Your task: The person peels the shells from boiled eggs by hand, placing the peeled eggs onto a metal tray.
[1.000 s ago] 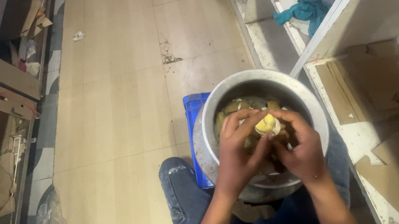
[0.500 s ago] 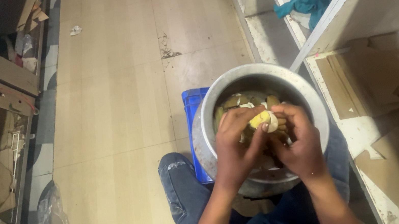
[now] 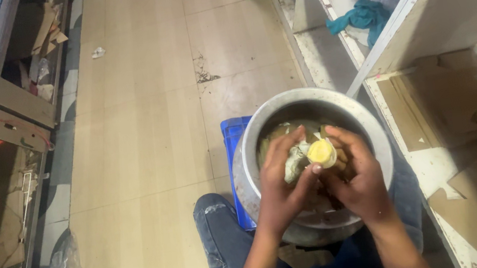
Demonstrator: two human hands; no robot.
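Large round metal pot (image 3: 251, 151) on person's lap, blue plastic crate (image 3: 233, 147) touching it at 9 o'clock. Both hands over pot mouth: left hand (image 3: 282, 186) at 9 o'clock, right hand (image 3: 358, 179) at 3 o'clock, small round yellow peeled vegetable (image 3: 321, 153) between fingertips. White wooden shelving (image 3: 399, 51) at 2 o'clock, teal cloth (image 3: 361, 15) on its shelf.

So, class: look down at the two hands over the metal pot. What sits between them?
In the head view, a small yellow round piece with a pale peel sits between the left hand and right hand, above the metal pot.

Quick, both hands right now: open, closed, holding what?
Left hand: closed on the yellow item, over the metal pot.
Right hand: fingers curled around the same yellow item, gripping it.
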